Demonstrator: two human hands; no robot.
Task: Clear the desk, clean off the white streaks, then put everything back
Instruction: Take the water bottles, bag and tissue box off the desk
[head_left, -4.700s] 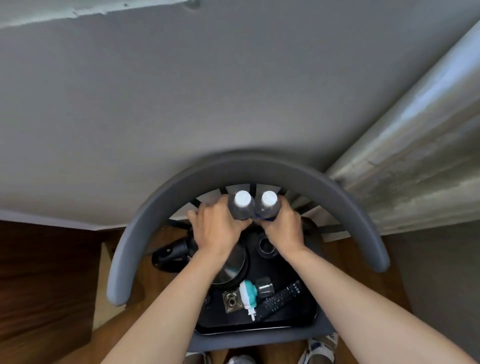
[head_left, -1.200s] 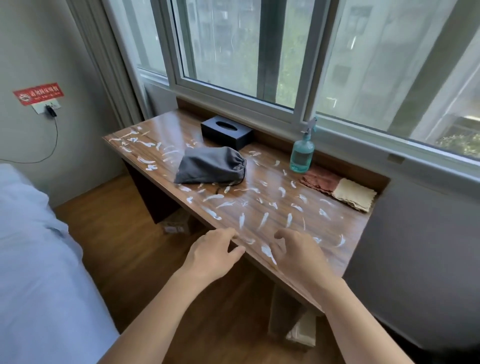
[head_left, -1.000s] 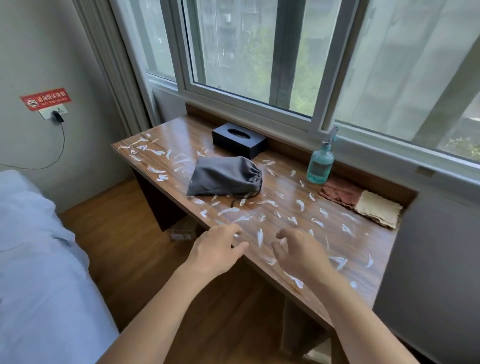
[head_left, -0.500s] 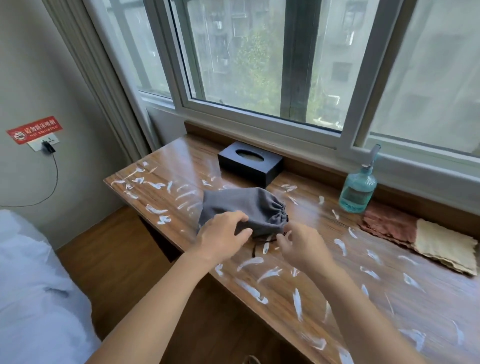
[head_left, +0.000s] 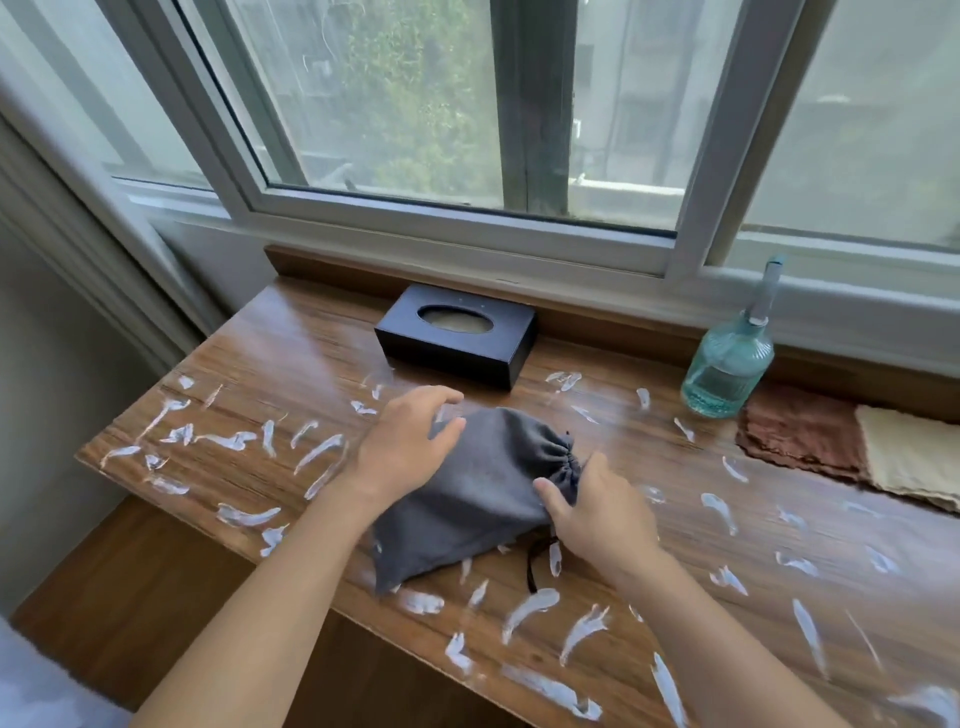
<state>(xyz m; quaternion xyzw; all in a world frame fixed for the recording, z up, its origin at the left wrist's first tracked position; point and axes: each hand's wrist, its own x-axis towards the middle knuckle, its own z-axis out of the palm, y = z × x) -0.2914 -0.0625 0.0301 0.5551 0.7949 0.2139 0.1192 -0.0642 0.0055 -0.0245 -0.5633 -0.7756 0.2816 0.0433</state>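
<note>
Glossy wood-grain tabletop (head_left: 291, 353), matt grey cloth pouch (head_left: 467, 499), matt black tissue box (head_left: 457, 335), clear ribbed spray bottle (head_left: 727, 364), coarse-woven rags (head_left: 800, 441).

A white-framed window (head_left: 467, 156) fills the far wall — daylight, trees and buildings beyond. Grey wall (head_left: 47, 415) at left; wood floor (head_left: 130, 597) below.

1. We see a wooden desk (head_left: 291, 358) smeared with white streaks (head_left: 317, 452).
2. On it we see a grey pouch (head_left: 478, 493), black tissue box (head_left: 457, 343), spray bottle (head_left: 727, 369), brown cloth (head_left: 800, 441) and beige cloth (head_left: 909, 457).
</note>
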